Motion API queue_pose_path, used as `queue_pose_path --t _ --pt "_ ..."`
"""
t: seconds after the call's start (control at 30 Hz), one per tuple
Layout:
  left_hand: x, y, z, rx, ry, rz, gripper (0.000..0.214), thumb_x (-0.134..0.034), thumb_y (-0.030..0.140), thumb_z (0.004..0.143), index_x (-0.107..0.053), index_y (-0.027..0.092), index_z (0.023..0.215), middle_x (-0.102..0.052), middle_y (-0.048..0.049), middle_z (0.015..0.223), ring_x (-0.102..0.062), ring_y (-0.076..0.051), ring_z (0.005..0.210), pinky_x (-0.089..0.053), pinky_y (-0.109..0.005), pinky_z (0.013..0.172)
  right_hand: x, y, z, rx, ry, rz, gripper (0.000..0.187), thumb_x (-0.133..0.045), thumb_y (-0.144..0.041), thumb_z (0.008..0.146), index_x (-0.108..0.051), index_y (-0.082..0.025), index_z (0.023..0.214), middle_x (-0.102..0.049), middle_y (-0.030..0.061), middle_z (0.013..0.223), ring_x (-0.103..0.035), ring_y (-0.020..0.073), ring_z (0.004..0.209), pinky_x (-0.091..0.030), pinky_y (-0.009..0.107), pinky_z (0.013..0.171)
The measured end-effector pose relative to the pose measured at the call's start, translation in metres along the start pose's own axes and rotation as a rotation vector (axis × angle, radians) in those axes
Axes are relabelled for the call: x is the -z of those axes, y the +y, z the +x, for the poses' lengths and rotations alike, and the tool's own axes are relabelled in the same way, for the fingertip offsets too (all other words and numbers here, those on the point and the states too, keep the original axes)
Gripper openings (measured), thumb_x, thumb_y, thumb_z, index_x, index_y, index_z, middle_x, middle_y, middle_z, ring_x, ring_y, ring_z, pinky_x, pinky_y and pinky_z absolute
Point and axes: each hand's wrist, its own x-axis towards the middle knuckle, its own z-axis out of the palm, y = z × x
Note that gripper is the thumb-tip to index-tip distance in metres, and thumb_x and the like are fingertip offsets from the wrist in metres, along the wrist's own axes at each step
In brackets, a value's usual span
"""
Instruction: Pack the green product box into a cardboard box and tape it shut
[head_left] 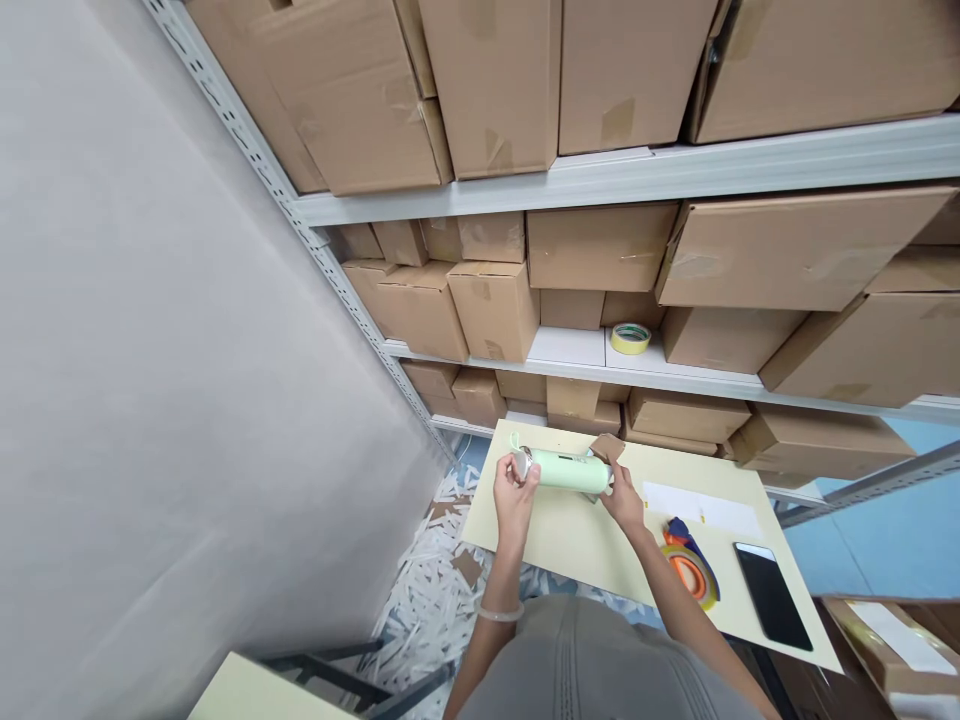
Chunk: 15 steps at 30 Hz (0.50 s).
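Both hands grip a pale green cylinder, the left hand wrapped around its metal-capped end and the right hand closed on the far end, over a pale yellow board. A brown cardboard piece lies just beside the right hand, with a white paper strip, a tape dispenser and a black phone farther right on the board.

A stockroom — steel shelves crammed with cartons.

You're on a matt pale-green plastic cylinder, glossy metal cap at its end, rough cardboard piece behind, smooth cream board beneath.
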Motion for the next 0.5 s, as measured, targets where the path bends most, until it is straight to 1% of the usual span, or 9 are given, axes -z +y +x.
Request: queue_pose_path --t 0.1,0.17,0.2,0.27,0.33,0.37,0.4,0.43,0.5 --pt "0.003 -0.004 -0.008 0.031 0.006 -0.033 0.046 -0.084 0.051 0.063 -0.056 0.019 0.081 -0.049 0.0039 0.071 -0.05 -0.012 0.068 -0.044 -0.024 0.07 0.016 -0.003 -0.003 -0.025 0.071 0.099 0.083 -0.06 -0.029 0.075 -0.032 -0.023 0.153 -0.042 0.0167 0.148 -0.062 0.0333 0.114 -0.053 0.045 0.085" --pt "0.006 -0.007 -0.012 0.073 0.009 -0.084 0.049 -0.085 0.053 0.062 -0.06 0.018 0.085 -0.055 0.0013 0.077 -0.055 -0.013 0.074 -0.047 -0.025 0.074 0.035 -0.006 -0.013 0.013 0.11 0.311 0.08 -0.059 -0.039 0.078 -0.034 -0.022 0.152 -0.043 0.0175 0.148 -0.059 0.0338 0.12 -0.052 0.047 0.092" --pt "0.008 -0.009 -0.013 0.104 0.006 -0.116 0.051 -0.085 0.055 0.062 -0.061 0.018 0.089 -0.059 -0.0007 0.082 -0.058 -0.015 0.079 -0.048 -0.026 0.076 0.046 -0.009 -0.021 0.048 0.08 0.449 0.078 -0.059 -0.046 0.08 -0.036 -0.023 0.151 -0.044 0.017 0.148 -0.058 0.0334 0.122 -0.052 0.048 0.094" --pt "0.011 -0.01 -0.017 0.183 -0.012 -0.176 0.057 -0.085 0.058 0.061 -0.064 0.018 0.095 -0.065 -0.0056 0.095 -0.062 -0.018 0.09 -0.051 -0.029 0.081 0.069 -0.017 -0.043 0.113 -0.059 0.648 0.069 -0.056 -0.053 0.086 -0.041 -0.027 0.148 -0.044 0.0137 0.152 -0.054 0.0306 0.129 -0.048 0.045 0.102" --pt "0.013 -0.01 -0.023 0.267 -0.046 -0.218 0.061 -0.084 0.06 0.061 -0.065 0.017 0.1 -0.067 -0.0097 0.105 -0.063 -0.022 0.099 -0.053 -0.031 0.084 0.088 -0.027 -0.069 0.13 -0.204 0.753 0.061 -0.053 -0.054 0.091 -0.043 -0.033 0.147 -0.039 0.0087 0.157 -0.046 0.0279 0.138 -0.042 0.041 0.11" --pt "0.014 -0.009 -0.026 0.306 -0.067 -0.229 0.063 -0.083 0.062 0.062 -0.066 0.017 0.103 -0.067 -0.0111 0.109 -0.063 -0.023 0.103 -0.054 -0.032 0.085 0.095 -0.032 -0.082 0.137 -0.249 0.785 0.06 -0.054 -0.054 0.091 -0.044 -0.035 0.147 -0.037 0.0069 0.159 -0.041 0.0276 0.142 -0.04 0.039 0.112" --pt "0.015 -0.008 -0.031 0.34 -0.086 -0.233 0.064 -0.083 0.063 0.062 -0.066 0.017 0.105 -0.067 -0.0122 0.112 -0.063 -0.025 0.106 -0.055 -0.033 0.085 0.099 -0.037 -0.093 0.137 -0.266 0.815 0.063 -0.059 -0.054 0.088 -0.045 -0.036 0.147 -0.035 0.006 0.16 -0.038 0.028 0.144 -0.04 0.038 0.111" --pt "0.016 -0.008 -0.035 0.371 -0.104 -0.229 0.066 -0.081 0.064 0.063 -0.066 0.017 0.107 -0.067 -0.0129 0.114 -0.063 -0.026 0.108 -0.055 -0.033 0.086 0.101 -0.04 -0.103 0.126 -0.254 0.852 0.067 -0.066 -0.053 0.084 -0.046 -0.036 0.145 -0.037 0.0061 0.159 -0.039 0.0291 0.143 -0.043 0.038 0.109" --pt "0.02 -0.01 -0.041 0.413 -0.13 -0.218 0.066 -0.079 0.067 0.066 -0.066 0.017 0.108 -0.067 -0.0134 0.117 -0.062 -0.028 0.112 -0.056 -0.035 0.089 0.098 -0.043 -0.115 0.082 -0.215 0.915 0.07 -0.076 -0.05 0.076 -0.052 -0.033 0.139 -0.047 0.0079 0.152 -0.047 0.031 0.136 -0.049 0.037 0.103"
